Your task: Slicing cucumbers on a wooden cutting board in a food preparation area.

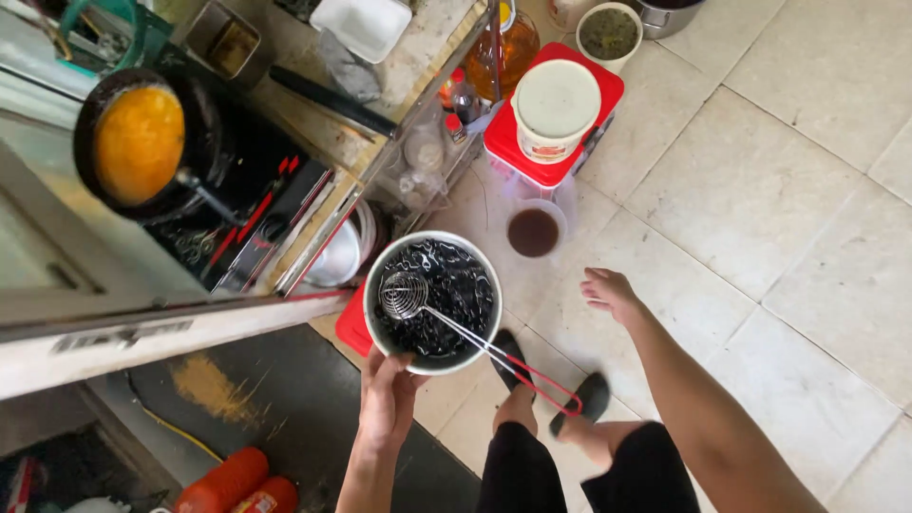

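My left hand (388,391) grips the near rim of a round metal bowl (380,328) that holds a dark, glossy, stringy mass. A spiral wire whisk (404,294) lies in the bowl, its red handle (541,380) sticking out toward my legs. My right hand (610,293) hangs free to the right of the bowl, fingers spread, holding nothing. My feet in dark sandals stand on the tiled floor below the bowl.
A black pan (142,142) of orange liquid sits on a stove at the left. A cup of brown liquid (534,231), a white tub (555,106) on a red-lidded box and a bottle of amber oil (513,43) stand on the floor beyond the bowl. Orange cylinders (228,483) lie bottom left.
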